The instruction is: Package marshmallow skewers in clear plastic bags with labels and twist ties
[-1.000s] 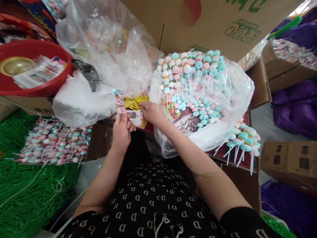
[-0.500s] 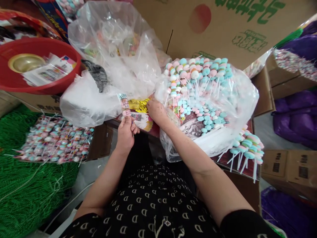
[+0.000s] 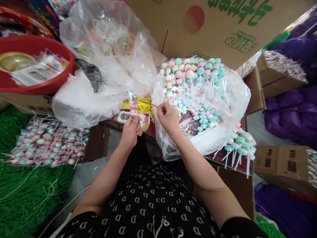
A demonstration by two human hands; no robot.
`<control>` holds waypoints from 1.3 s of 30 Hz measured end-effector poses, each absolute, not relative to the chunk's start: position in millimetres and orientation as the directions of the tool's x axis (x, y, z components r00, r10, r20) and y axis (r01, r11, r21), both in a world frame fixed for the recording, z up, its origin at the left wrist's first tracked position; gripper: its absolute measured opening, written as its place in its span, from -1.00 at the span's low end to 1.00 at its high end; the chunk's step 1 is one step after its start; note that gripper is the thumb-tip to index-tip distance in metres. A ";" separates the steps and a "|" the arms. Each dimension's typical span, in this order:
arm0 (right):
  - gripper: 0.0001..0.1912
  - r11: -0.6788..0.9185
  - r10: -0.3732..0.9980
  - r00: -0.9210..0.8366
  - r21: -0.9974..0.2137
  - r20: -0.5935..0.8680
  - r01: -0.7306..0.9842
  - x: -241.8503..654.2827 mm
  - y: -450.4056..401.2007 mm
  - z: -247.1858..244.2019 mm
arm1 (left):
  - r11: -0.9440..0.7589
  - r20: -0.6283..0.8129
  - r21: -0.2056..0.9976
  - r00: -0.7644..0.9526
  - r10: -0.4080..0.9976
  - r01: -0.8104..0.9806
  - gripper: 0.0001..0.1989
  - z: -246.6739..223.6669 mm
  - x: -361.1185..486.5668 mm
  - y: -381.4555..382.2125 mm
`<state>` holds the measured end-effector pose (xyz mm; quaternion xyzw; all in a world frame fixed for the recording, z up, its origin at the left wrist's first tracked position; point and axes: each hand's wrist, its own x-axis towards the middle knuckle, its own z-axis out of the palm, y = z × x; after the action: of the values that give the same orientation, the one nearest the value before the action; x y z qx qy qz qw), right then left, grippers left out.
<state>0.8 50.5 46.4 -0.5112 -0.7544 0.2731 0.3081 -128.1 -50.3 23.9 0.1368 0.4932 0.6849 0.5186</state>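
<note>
My left hand (image 3: 130, 133) grips a narrow clear packet of pastel candy (image 3: 133, 104) upright by its lower end. My right hand (image 3: 168, 118) pinches a thin gold twist tie (image 3: 154, 105) between finger and thumb, its wire pointing left towards the packet. Just behind the packet lies a bundle of gold twist ties (image 3: 141, 105), with printed paper labels (image 3: 133, 118) partly hidden behind my left hand. Right of my right hand, a clear plastic bag (image 3: 223, 109) holds many pastel lollipop-like candies (image 3: 193, 79) on white sticks.
A red basin (image 3: 37, 59) holds a brass-coloured dish and printed cards. Crumpled plastic bags (image 3: 111, 49) rise behind my hands. Packed candy sheets (image 3: 47, 142) rest on green tinsel at left. Cardboard boxes (image 3: 279, 163) and purple bags (image 3: 294, 109) stand at right.
My right hand has moved right and now shows a gold twist tie pinched in its fingers. My left hand has risen slightly with the packet, and the labels show more clearly.
</note>
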 end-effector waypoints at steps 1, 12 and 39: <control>-0.91 0.296 0.942 -0.292 -0.813 0.163 0.502 6.7 42.6 47.6 | 0.040 -0.330 0.819 -0.411 0.850 -0.573 -0.59 25.5 -125.0 -48.7; -0.91 0.414 0.890 -0.367 -0.813 0.269 0.409 26.7 7.5 36.4 | 0.139 -0.326 0.829 -0.266 0.907 -0.542 -0.70 38.1 -88.3 -52.8; -0.53 -0.106 0.672 -0.740 -0.993 -0.034 -0.052 91.3 8.3 32.2 | 0.547 -0.345 0.551 0.425 0.837 -0.630 -0.60 47.4 -72.4 -66.3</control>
<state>91.3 8.3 32.2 -0.2516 -0.6164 0.7000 0.2584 -72.4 -66.3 47.4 0.1715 0.3008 0.4438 0.8265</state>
